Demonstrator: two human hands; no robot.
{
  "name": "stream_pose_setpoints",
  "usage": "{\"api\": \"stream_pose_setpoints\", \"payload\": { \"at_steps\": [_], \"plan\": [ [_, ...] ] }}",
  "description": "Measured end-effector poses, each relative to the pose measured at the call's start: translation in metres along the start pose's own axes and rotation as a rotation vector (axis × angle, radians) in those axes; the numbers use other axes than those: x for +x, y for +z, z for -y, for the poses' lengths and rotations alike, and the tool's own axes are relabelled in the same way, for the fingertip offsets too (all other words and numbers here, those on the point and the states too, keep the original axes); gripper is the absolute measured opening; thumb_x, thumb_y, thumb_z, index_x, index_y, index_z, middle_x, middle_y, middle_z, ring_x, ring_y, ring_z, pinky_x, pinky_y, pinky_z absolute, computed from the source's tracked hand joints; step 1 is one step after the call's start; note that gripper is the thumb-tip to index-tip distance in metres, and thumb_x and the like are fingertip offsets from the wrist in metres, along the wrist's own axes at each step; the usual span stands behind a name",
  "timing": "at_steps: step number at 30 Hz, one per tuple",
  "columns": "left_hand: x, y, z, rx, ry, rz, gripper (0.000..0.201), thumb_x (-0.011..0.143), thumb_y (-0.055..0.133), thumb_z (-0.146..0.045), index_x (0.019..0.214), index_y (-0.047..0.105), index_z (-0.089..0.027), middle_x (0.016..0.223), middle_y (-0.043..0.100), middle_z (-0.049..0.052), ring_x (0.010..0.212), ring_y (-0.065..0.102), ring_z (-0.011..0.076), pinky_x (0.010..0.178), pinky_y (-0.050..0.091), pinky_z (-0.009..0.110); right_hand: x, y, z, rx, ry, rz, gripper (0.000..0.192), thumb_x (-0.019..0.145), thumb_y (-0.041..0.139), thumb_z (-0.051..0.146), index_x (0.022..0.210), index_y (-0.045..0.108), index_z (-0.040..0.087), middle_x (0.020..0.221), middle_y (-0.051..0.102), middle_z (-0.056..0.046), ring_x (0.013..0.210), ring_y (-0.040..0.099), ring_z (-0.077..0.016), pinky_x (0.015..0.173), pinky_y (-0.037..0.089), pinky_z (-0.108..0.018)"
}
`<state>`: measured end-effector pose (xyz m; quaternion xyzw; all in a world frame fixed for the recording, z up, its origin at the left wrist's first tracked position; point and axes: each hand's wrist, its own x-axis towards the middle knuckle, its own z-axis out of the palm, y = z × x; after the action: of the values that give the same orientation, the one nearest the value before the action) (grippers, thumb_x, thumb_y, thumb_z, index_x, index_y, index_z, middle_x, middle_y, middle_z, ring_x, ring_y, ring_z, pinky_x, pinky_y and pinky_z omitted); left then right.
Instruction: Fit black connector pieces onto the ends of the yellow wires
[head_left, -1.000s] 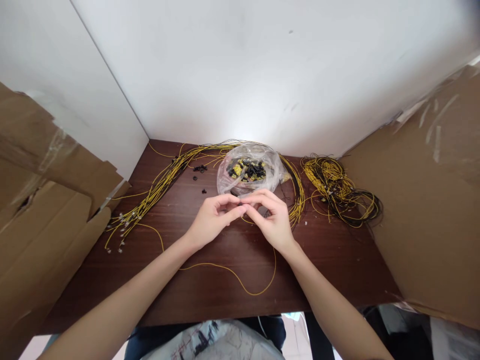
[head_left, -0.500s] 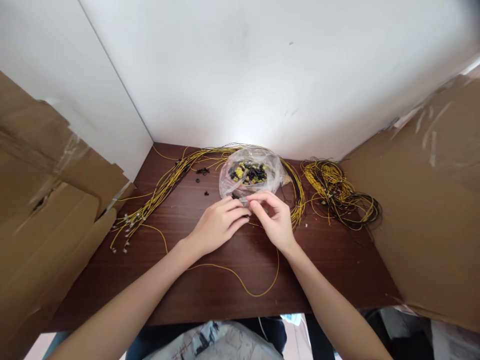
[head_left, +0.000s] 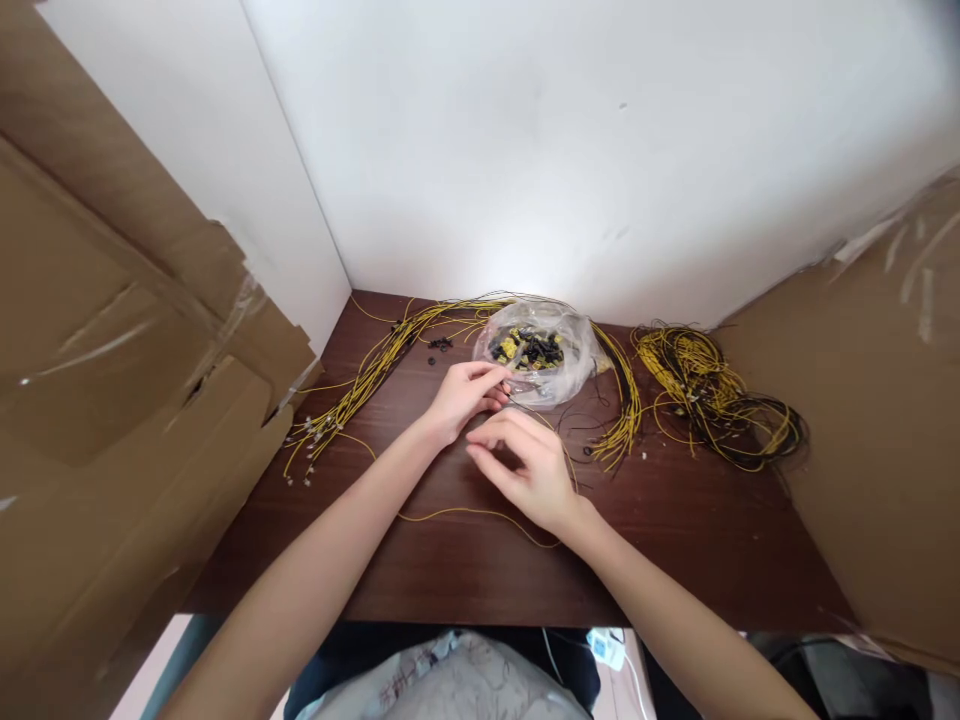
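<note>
Two bare hands work over a dark wooden table point(head_left: 675, 540), and one clear plastic bag point(head_left: 541, 352) of small black and yellow parts, standing near the table's back edge, serves as the landmark. The left hand point(head_left: 463, 396) lies just left of the bag, its fingertips drawn together against the bag's near left wall; it seems to pinch something small there, though the view is too coarse to tell what. The right hand point(head_left: 525, 470) hovers in front of the bag, nearer the person, fingers loosely curled and apart, thumb and forefinger extended leftward, clamped on nothing that shows. One single yellow wire point(head_left: 465, 514) curves across the table in front of the bag, passing under the right hand.

Left of the bag runs one long bundle of yellow wires point(head_left: 360, 385), fanning out to pale tips at its near end. A few loose black parts point(head_left: 439, 345) lie between that bundle and the bag. Right of the bag are two more lots: one shorter yellow bundle point(head_left: 624, 420) just beside it, and one tangled coil of yellow and black wires point(head_left: 720, 400) further right. Two cardboard sheets point(head_left: 112, 380) flank the table.
</note>
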<state>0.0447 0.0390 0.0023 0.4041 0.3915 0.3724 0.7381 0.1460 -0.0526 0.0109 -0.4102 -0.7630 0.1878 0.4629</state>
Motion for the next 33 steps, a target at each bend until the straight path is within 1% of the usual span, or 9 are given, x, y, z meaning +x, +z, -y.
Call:
{"api": "stream_pose_setpoints", "payload": {
  "at_steps": [3,7,13,16,19,22,24,27,33],
  "plan": [
    [-0.001,0.0,-0.003,-0.045,-0.039,0.008,0.01,0.081,0.057,-0.015,0.081,0.062,-0.006,0.068,0.06,0.003,0.054,0.055,0.006,0.053,0.043,0.017,0.005,0.012,0.007,-0.033,-0.039,0.049,0.009,0.085,0.053,0.018,0.089,0.062,0.018,0.082,0.062,-0.004,0.078,0.056,-0.0153,0.073,0.046,-0.029],
    [-0.001,0.001,-0.006,-0.048,-0.051,-0.016,0.008,0.081,0.059,-0.014,0.078,0.06,-0.007,0.065,0.06,0.003,0.052,0.055,0.0064,0.053,0.042,0.019,0.014,0.022,0.01,-0.114,-0.036,0.061,0.011,0.086,0.05,0.016,0.086,0.061,0.018,0.082,0.063,-0.004,0.077,0.055,-0.0156,0.073,0.045,-0.029],
    [-0.001,-0.001,-0.009,-0.072,-0.065,-0.019,0.009,0.079,0.063,-0.016,0.077,0.059,-0.008,0.063,0.06,0.002,0.051,0.056,0.0071,0.053,0.042,0.02,0.022,0.027,0.018,-0.348,-0.028,0.11,0.01,0.082,0.051,0.014,0.08,0.061,0.017,0.079,0.062,-0.004,0.075,0.052,-0.0171,0.071,0.041,-0.029],
    [-0.002,-0.001,-0.009,-0.077,-0.065,-0.02,0.01,0.078,0.064,-0.017,0.076,0.059,-0.008,0.063,0.06,0.002,0.052,0.056,0.0072,0.054,0.043,0.02,0.023,0.031,0.024,-0.479,-0.012,0.104,0.011,0.081,0.051,0.016,0.075,0.061,0.017,0.075,0.061,-0.004,0.074,0.051,-0.0181,0.071,0.039,-0.03],
    [-0.002,0.001,-0.01,-0.082,-0.069,-0.036,0.009,0.079,0.062,-0.015,0.075,0.058,-0.008,0.062,0.059,0.002,0.051,0.055,0.0068,0.053,0.043,0.02,0.022,0.035,0.027,-0.564,-0.014,0.088,0.012,0.08,0.05,0.016,0.074,0.06,0.017,0.074,0.061,-0.004,0.074,0.051,-0.0189,0.072,0.038,-0.031],
    [-0.003,0.002,-0.01,-0.085,-0.076,-0.05,0.007,0.081,0.06,-0.013,0.076,0.058,-0.008,0.061,0.059,0.002,0.049,0.054,0.0064,0.052,0.042,0.02,0.021,0.038,0.026,-0.609,-0.019,0.068,0.013,0.079,0.048,0.015,0.072,0.059,0.017,0.073,0.06,-0.004,0.071,0.049,-0.0185,0.071,0.037,-0.032],
    [-0.003,0.002,-0.01,-0.087,-0.075,-0.044,0.008,0.08,0.061,-0.014,0.076,0.058,-0.008,0.061,0.059,0.002,0.049,0.054,0.0065,0.051,0.042,0.019,0.021,0.04,0.025,-0.625,-0.022,0.056,0.013,0.078,0.047,0.014,0.071,0.058,0.017,0.071,0.059,-0.003,0.069,0.049,-0.0178,0.069,0.036,-0.031],
    [-0.002,0.002,-0.009,-0.088,-0.076,-0.044,0.009,0.079,0.063,-0.016,0.076,0.057,-0.009,0.061,0.059,0.002,0.048,0.054,0.0066,0.049,0.042,0.019,0.022,0.043,0.025,-0.636,-0.018,0.043,0.012,0.075,0.047,0.013,0.071,0.056,0.018,0.07,0.057,-0.002,0.067,0.049,-0.0167,0.066,0.034,-0.03],
    [0.001,-0.001,-0.007,-0.104,-0.072,-0.034,0.008,0.08,0.06,-0.015,0.077,0.057,-0.009,0.06,0.059,0.002,0.048,0.056,0.0068,0.049,0.041,0.018,0.025,0.047,0.024,-0.627,-0.013,0.019,0.012,0.071,0.047,0.011,0.068,0.055,0.019,0.067,0.055,-0.001,0.065,0.047,-0.0156,0.063,0.032,-0.029]
  ]
}}
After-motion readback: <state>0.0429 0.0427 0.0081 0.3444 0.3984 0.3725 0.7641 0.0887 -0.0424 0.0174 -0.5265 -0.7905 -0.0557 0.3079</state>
